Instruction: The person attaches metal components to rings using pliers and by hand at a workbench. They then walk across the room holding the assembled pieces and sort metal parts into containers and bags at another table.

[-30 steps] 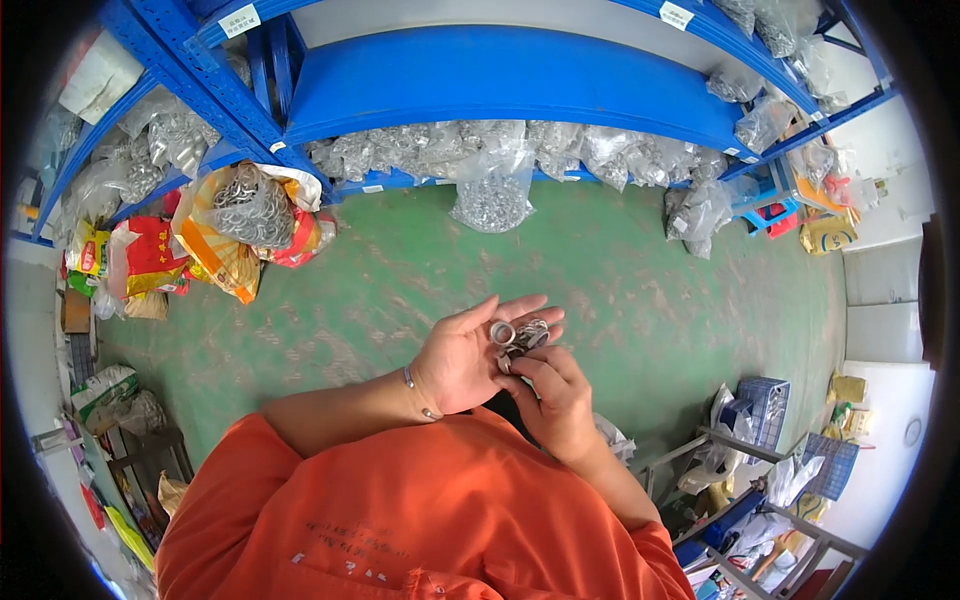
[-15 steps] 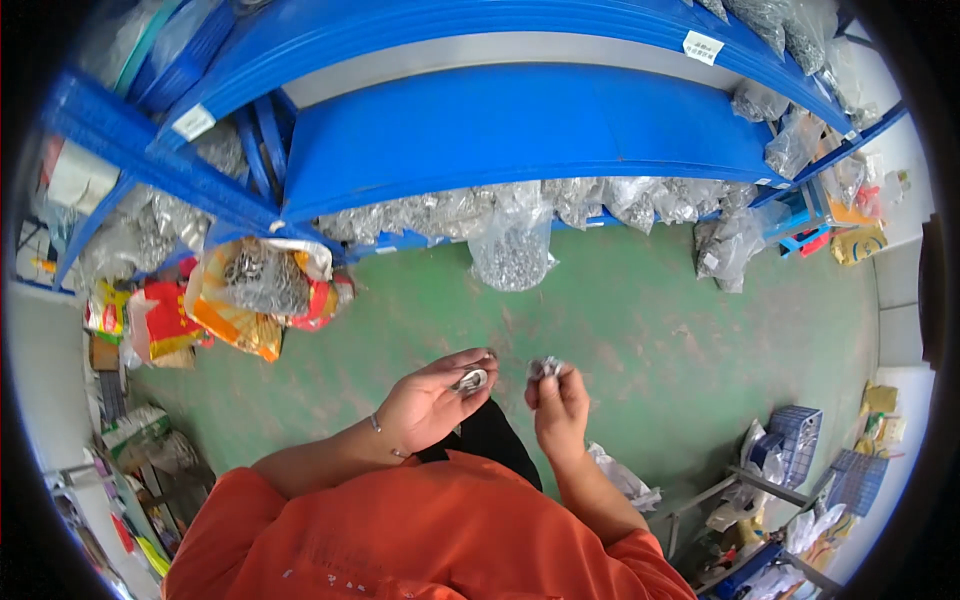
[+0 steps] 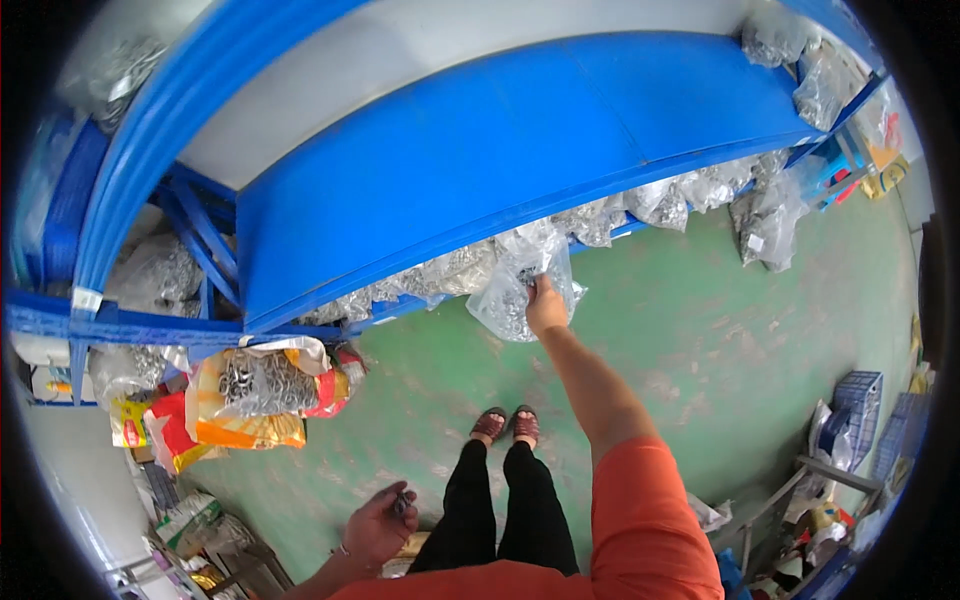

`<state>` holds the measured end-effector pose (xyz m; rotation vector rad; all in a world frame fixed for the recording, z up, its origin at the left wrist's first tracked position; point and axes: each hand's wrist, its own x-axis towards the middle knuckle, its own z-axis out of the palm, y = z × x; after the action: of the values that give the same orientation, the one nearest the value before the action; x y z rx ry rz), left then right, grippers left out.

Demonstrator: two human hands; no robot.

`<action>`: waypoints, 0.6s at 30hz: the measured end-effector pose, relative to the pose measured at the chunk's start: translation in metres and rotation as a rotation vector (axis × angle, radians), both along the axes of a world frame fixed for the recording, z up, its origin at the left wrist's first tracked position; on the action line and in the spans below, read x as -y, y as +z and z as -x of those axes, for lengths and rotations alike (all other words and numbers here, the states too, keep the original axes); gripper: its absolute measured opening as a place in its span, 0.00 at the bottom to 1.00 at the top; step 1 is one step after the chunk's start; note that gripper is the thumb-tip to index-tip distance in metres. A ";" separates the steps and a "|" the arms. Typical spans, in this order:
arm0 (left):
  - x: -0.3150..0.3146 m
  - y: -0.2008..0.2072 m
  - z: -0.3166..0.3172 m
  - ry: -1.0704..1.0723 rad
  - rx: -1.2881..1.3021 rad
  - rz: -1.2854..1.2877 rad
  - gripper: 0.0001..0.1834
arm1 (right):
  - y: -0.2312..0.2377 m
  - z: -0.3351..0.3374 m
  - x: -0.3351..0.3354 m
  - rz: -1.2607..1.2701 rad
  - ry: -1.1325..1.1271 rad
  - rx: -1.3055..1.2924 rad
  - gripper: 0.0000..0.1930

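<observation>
My right hand [image 3: 547, 306] is stretched forward to the mouth of a clear plastic bag [image 3: 500, 308] full of small shiny metal parts. Its fingers are closed, with small dark metal parts [image 3: 528, 273] at the tips; their exact kind is too small to tell. The bag hangs or rests at the front of the lowest shelf level, over the floor. Low on the left, beside my leg, my left hand [image 3: 376, 526] is palm up, fingers curled around a small metal piece [image 3: 403, 502].
A blue shelf rack [image 3: 480, 150] spans the far side, with bags of metal parts [image 3: 660, 203] along its bottom. An orange-and-white sack [image 3: 245, 430] holding metal rings or hooks stands left on the green floor [image 3: 690, 330]. Blue crates [image 3: 857, 405] and a metal frame [image 3: 840, 474] are at right.
My right hand has gone from in front of my body forward to the clear bag. My left hand has dropped lower and leftward, still holding metal. The view has turned and my feet now show.
</observation>
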<state>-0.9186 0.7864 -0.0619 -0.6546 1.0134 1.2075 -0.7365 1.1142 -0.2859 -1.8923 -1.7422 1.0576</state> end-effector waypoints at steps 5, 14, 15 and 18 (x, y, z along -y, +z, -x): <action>0.003 -0.047 0.007 0.021 0.058 0.056 0.13 | -0.080 0.017 -0.046 0.053 0.123 0.075 0.10; -0.026 -0.054 0.001 -0.082 0.025 0.152 0.13 | -0.111 -0.036 -0.033 0.410 0.260 0.252 0.14; -0.028 -0.053 -0.001 -0.086 0.039 0.146 0.13 | -0.106 -0.046 -0.031 0.445 0.410 0.316 0.14; -0.036 -0.052 -0.006 -0.151 0.040 0.145 0.13 | -0.082 -0.069 -0.032 0.483 0.439 0.316 0.15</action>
<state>-0.9127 0.8219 -0.1135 -0.6997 1.1032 0.9927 -0.6670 1.1459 -0.3678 -2.0921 -2.3244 1.5167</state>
